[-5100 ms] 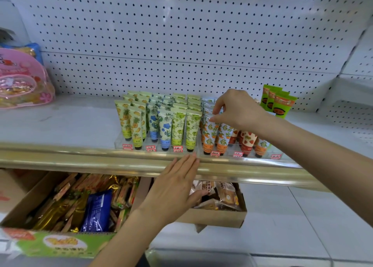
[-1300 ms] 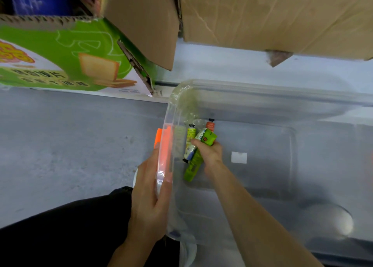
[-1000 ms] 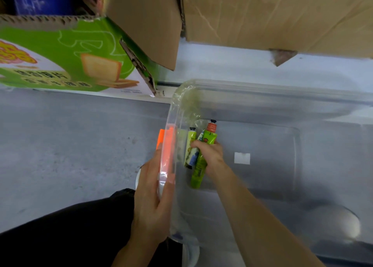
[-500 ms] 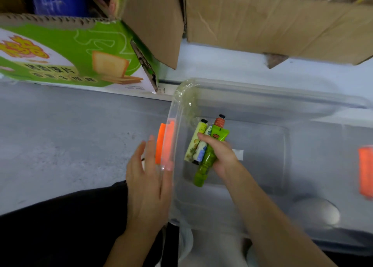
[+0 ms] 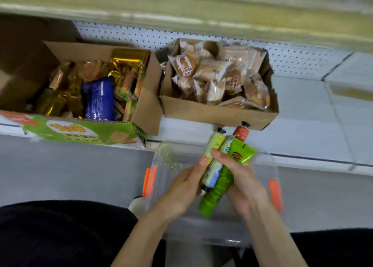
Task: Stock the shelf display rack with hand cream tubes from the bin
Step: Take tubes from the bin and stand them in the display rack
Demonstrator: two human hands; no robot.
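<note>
I see a gray floor [image 5: 70, 176] down low. Above it is a white shelf [image 5: 302, 125]. A white wall with little holes [image 5: 298, 61] stands at its back edge. A green-fronted box [image 5: 80, 129] and a brown box [image 5: 212, 113] sit near its front edge. A gold shelf edge [image 5: 201, 10] runs overhead.

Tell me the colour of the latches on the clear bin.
Orange; the latches show best in the head view.

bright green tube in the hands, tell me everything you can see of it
The bright green tube looks like soft glossy plastic. Its flat crimped end, with an orange oval logo, points up and away; its green cap end points toward the person. It lies tilted above the clear bin. The right hand grips its middle, fingers curled over it. The neighbouring tubes, held by the left hand, press against its side.
</note>
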